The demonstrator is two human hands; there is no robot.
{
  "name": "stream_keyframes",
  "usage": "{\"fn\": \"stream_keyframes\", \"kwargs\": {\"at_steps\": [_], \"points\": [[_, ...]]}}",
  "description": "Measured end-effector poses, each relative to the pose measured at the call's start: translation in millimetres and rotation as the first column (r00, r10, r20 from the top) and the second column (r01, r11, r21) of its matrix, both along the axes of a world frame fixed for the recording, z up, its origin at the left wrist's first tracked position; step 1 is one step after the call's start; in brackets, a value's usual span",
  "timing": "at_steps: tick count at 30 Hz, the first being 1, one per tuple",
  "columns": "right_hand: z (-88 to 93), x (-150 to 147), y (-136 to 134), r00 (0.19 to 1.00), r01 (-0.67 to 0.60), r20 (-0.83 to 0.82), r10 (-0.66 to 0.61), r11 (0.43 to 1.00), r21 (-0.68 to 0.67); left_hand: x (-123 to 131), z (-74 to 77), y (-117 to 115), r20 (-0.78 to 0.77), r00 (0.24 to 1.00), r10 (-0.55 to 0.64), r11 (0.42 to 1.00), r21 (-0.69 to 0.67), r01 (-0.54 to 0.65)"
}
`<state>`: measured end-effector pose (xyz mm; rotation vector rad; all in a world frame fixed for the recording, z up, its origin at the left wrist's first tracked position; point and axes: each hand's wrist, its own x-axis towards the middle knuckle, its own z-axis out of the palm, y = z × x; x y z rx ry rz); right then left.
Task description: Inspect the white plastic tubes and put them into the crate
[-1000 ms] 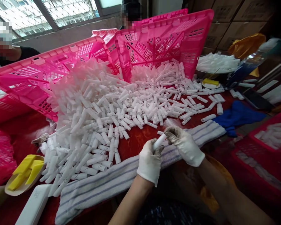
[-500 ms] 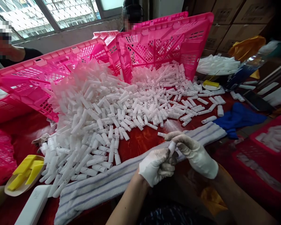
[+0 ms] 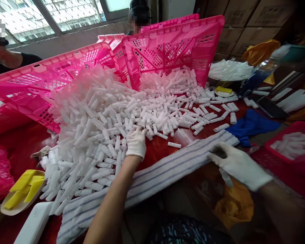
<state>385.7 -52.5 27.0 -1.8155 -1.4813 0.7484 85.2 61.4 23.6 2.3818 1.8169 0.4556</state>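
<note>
My left hand (image 3: 136,140), in a white glove, reaches to the front of a large heap of short white plastic tubes (image 3: 99,115). Its fingers bend down onto the tubes. The fingertips are hidden, so I cannot tell whether they grip one. My right hand (image 3: 236,166), also gloved and dark at the fingertips, is past the front edge of the table, fingers curved and apart. A single white tube (image 3: 226,177) is just below it, tilted; any contact with the hand is unclear. One marked tube (image 3: 174,145) lies alone on the red tabletop (image 3: 152,150).
A striped towel (image 3: 167,166) runs along the table's front edge. Pink crates (image 3: 167,51) are tipped behind the heap. On the left is a dish of yellow pieces (image 3: 22,189); on the right, a blue cloth (image 3: 254,125) and a red basket (image 3: 271,144) of white pieces.
My hands were together over the towel with a white tube between them. The left has moved forward and left to the heap; the right has moved right, apart from it.
</note>
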Motion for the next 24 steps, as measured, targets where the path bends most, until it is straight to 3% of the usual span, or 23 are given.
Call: {"fn": "stream_keyframes", "kwargs": {"at_steps": [2,4,9,11,13,15,17,20,22,24], "points": [[-6.2,-21,25,0.992,-0.101,0.079,0.099,0.995,0.02,-7,0.5,20,-0.102,0.994,-0.042,0.999,-0.023,0.04],[-17.6,-48,52,0.979,-0.176,0.113,0.169,0.983,0.056,-7,-2.8,25,-0.113,0.99,-0.088,0.995,-0.048,0.083],[-39.3,-87,85,0.957,-0.264,0.14,0.252,0.962,0.075,-9,-19.3,1,-0.083,0.992,-0.091,0.995,-0.057,0.087],[-38.0,-88,83,0.967,-0.255,0.019,0.254,0.961,0.112,-12,-25.5,-12,-0.049,0.997,-0.055,0.997,-0.051,0.053],[-32.0,-88,78,0.939,-0.208,-0.249,0.237,0.968,0.138,-12,-30.3,-27,0.0,1.0,-0.015,0.999,-0.045,0.015],[-24.4,-89,73,0.82,-0.146,-0.543,0.18,0.984,0.106,-7,-32.9,-41,0.167,0.986,0.02,0.999,-0.039,-0.014],[-17.5,-91,70,0.687,-0.13,-0.717,0.118,0.991,0.039,2,-31.9,-55,0.41,0.912,0.024,0.999,-0.034,-0.011],[-10.9,-95,67,0.574,-0.142,-0.816,0.068,0.99,-0.017,16,-22.6,-74,0.639,0.769,-0.014,0.999,-0.018,0.034],[-7.6,-95,66,0.578,-0.152,-0.813,0.069,0.988,-0.024,23,-13.9,-84,0.688,0.726,-0.004,0.997,-0.049,0.052],[-3.5,-95,64,0.633,-0.158,-0.768,0.096,0.987,-0.007,26,-7.2,-91,0.719,0.693,0.055,0.992,-0.119,0.044]]}}
